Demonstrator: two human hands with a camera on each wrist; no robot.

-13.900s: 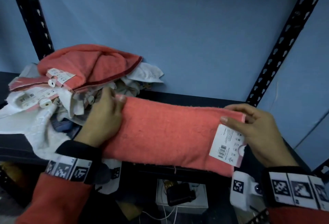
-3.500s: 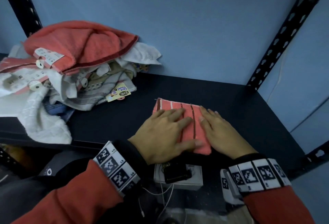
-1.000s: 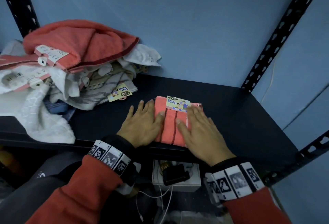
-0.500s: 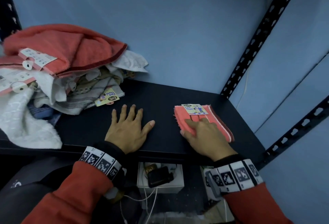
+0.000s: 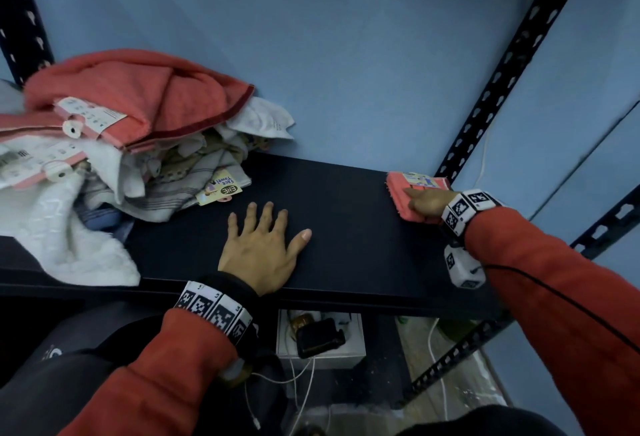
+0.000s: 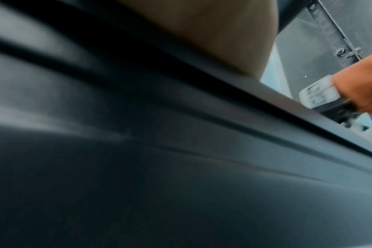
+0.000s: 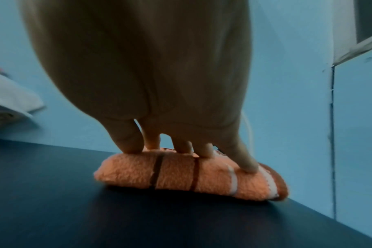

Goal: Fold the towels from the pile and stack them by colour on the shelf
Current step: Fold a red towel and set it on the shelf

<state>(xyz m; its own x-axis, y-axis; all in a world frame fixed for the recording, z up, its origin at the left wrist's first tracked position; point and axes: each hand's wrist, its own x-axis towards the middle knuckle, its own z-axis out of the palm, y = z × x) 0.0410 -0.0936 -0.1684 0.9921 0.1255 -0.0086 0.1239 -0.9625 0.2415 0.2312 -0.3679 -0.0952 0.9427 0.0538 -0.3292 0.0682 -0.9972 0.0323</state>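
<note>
A small folded coral towel (image 5: 401,200) with dark and white stripes (image 7: 189,176) lies at the far right of the black shelf (image 5: 346,227), by the back right post. My right hand (image 5: 424,201) presses down on its top with straight fingers (image 7: 130,142). My left hand (image 5: 263,245) lies flat on the bare shelf with fingers spread, holding nothing. The unfolded pile (image 5: 121,144) of coral, white and striped towels sits at the left end of the shelf.
A blue wall backs the shelf. Perforated black posts (image 5: 512,54) rise at the back right and far left. A white towel (image 5: 79,245) hangs over the shelf's front edge. Below the shelf are a white box with a black device (image 5: 318,338) and cables.
My right hand has slid the folded coral towel from the shelf's middle to the far right corner. My left hand has let go of it and stayed flat on the shelf.
</note>
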